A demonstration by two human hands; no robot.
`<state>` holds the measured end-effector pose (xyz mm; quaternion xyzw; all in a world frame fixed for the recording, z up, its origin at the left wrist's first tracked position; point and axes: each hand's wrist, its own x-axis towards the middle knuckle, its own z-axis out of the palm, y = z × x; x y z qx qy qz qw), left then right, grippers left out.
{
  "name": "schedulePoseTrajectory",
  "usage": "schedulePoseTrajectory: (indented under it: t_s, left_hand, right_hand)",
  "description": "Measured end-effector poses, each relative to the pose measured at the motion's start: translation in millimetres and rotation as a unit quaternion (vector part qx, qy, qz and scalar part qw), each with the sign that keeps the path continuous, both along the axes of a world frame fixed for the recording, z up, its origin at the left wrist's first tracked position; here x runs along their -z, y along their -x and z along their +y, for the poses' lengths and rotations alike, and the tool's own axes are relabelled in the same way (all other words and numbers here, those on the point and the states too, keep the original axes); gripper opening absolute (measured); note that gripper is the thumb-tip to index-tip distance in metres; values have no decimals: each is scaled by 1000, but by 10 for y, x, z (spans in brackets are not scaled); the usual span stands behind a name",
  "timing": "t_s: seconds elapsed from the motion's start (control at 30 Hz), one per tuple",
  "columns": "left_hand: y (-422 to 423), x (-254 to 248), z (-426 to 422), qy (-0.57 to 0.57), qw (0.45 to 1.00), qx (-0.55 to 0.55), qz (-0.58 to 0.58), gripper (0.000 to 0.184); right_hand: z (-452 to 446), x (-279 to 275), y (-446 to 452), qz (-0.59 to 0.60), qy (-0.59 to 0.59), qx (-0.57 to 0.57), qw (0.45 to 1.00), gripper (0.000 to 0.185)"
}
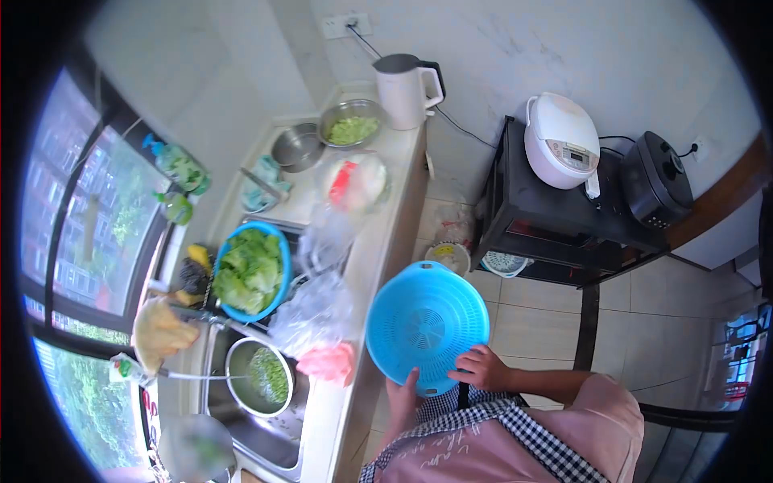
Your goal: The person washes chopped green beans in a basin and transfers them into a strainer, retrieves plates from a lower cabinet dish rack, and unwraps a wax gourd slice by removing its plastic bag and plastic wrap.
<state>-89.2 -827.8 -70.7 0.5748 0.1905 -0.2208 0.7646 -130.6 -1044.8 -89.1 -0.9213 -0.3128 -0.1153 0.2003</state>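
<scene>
A blue plastic colander, with nothing in it, is held in front of my apron beside the counter. My left hand grips its lower rim with the thumb up. My right hand is closed on the rim a little further right. In the sink sits a pot of chopped green vegetable, and a stream of water from the faucet reaches it. A blue basin of leafy greens stands above the sink. Clear plastic bags and a pink bag lie next to it.
Along the counter are a steel bowl of chopped greens, an empty steel bowl and a white kettle. A black rack holds a white rice cooker and a black cooker. A small bin stands on the floor.
</scene>
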Motion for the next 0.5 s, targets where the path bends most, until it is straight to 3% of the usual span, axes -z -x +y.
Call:
schedulePoseTrajectory:
  t_s: [0.1, 0.2, 0.27, 0.4, 0.5]
  left_hand:
    - [157, -515, 522, 73, 992, -94, -40, 52]
    - [413, -72, 1353, -74, 986, -131, -73, 53]
    - [550, -128, 1762, -51, 974, -190, -117, 52]
    - [865, -227, 2393, -97, 930, -339, -100, 47]
    - [1140, -62, 2789, -107, 899, -419, -65, 46]
  right_hand:
    - [583, -209, -108, -28, -5, -61, 998, 30]
    - [1205, -445, -88, -17, -15, -91, 996, 34]
    - [1604, -713, -103, -36, -39, -99, 994, 36]
    - [2133, -654, -245, -74, -118, -89, 986, 46]
    - [2475, -675, -512, 13, -146, -157, 977, 47]
